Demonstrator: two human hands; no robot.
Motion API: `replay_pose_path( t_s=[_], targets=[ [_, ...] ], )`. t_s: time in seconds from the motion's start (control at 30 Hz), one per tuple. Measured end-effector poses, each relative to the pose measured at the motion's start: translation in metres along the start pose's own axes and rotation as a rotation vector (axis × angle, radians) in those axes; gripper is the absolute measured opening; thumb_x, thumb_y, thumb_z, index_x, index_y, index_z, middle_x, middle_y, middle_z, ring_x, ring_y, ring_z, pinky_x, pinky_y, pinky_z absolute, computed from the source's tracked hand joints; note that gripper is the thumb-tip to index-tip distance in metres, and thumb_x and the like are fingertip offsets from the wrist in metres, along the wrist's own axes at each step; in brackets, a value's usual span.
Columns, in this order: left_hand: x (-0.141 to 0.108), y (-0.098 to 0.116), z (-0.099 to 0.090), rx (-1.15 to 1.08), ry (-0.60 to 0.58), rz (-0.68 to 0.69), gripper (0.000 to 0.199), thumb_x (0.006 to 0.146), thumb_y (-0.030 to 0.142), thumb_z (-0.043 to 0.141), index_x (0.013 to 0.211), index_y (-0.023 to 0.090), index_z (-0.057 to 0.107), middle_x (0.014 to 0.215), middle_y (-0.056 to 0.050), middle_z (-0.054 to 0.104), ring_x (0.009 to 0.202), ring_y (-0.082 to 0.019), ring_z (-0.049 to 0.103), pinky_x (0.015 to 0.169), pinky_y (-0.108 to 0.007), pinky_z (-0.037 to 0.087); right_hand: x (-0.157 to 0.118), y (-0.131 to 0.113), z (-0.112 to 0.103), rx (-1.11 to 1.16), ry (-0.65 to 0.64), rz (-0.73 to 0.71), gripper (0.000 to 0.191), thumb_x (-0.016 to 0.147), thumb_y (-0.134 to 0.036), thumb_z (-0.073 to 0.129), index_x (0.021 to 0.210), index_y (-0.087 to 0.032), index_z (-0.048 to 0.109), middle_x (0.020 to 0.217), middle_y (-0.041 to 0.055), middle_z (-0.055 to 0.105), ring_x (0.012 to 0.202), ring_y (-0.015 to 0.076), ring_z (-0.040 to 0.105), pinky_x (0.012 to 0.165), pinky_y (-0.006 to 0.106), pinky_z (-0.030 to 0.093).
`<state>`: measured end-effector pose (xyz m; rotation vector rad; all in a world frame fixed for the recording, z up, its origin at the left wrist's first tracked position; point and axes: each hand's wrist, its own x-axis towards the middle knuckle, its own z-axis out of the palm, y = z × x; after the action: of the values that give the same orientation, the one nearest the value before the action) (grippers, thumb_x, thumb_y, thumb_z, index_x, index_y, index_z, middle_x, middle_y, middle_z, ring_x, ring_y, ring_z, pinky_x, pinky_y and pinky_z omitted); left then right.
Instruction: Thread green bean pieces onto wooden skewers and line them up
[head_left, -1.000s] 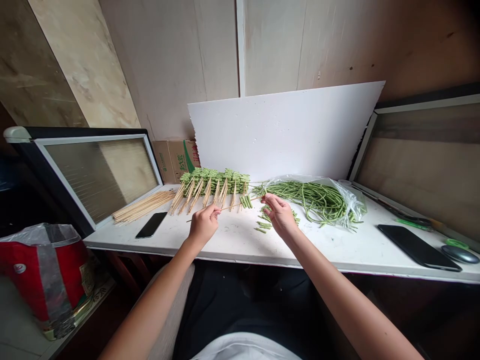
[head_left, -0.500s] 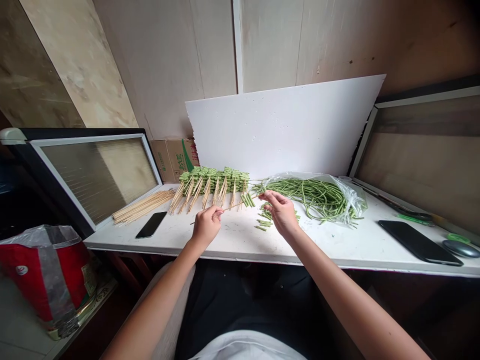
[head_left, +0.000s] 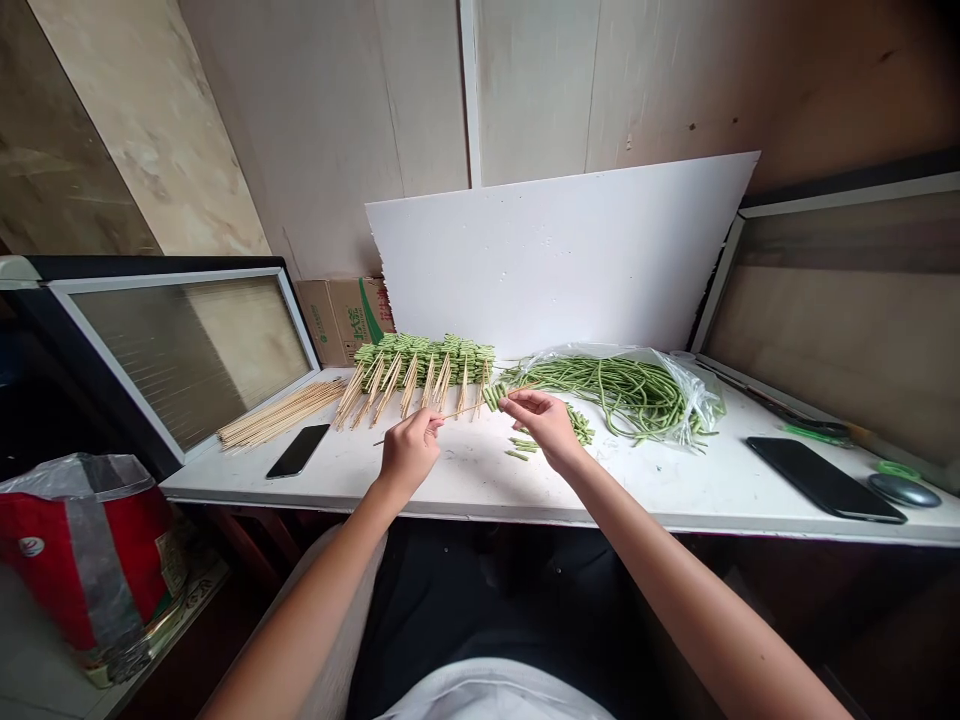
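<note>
My left hand point(head_left: 409, 447) is closed around a thin bamboo skewer point(head_left: 460, 411), which slants up to the right. Several short green bean pieces point(head_left: 492, 397) sit side by side across the skewer near its far end. The fingers of my right hand point(head_left: 547, 430) pinch the rightmost bean piece there, partly hiding it, and the skewer tip shows just beyond. Under and beside this hand lie loose cut bean pieces point(head_left: 580, 426). Behind my left hand, finished bean skewers point(head_left: 427, 358) are stacked in rows, their bare sticks pointing towards me.
Bare skewers point(head_left: 281, 414) and a phone point(head_left: 298, 451) lie on the left of the white table point(head_left: 457, 490). Long beans point(head_left: 630, 388) spill from a clear bag on the right, near another phone point(head_left: 823, 478) and a mouse point(head_left: 904, 489). A white board point(head_left: 562, 265) stands behind.
My right hand has moved left along the skewer, from its tip to the bean pieces. The pieces now sit more tightly together. My left hand keeps its hold.
</note>
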<state>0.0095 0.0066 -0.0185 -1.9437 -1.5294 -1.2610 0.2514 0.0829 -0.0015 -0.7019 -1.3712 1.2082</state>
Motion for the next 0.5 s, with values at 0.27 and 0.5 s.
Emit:
replay_pose_path(
  t_s=[0.27, 0.5],
  targets=[
    [-0.004, -0.007, 0.007, 0.003, -0.019, 0.023, 0.033, 0.081, -0.002, 0.051, 0.096, 0.022, 0.068, 0.089, -0.004, 0.080, 0.084, -0.022, 0.077, 0.070, -0.029, 0.057, 0.004, 0.008, -0.008, -0.056, -0.001, 0.009, 0.036, 0.065, -0.050, 0.093, 0.085, -0.022, 0.081, 0.094, 0.0092, 0.079, 0.085, 0.0249, 0.072, 0.062, 0.032, 0.055],
    [-0.006, -0.011, 0.013, 0.007, -0.039, 0.037, 0.033, 0.081, -0.002, 0.050, 0.095, 0.022, 0.067, 0.091, -0.004, 0.080, 0.085, -0.022, 0.077, 0.069, -0.029, 0.058, 0.004, 0.012, -0.010, 0.002, 0.042, 0.002, 0.057, 0.061, -0.046, 0.097, 0.108, -0.021, 0.077, 0.087, 0.0099, 0.081, 0.088, 0.0282, 0.074, 0.065, 0.034, 0.053]
  ],
)
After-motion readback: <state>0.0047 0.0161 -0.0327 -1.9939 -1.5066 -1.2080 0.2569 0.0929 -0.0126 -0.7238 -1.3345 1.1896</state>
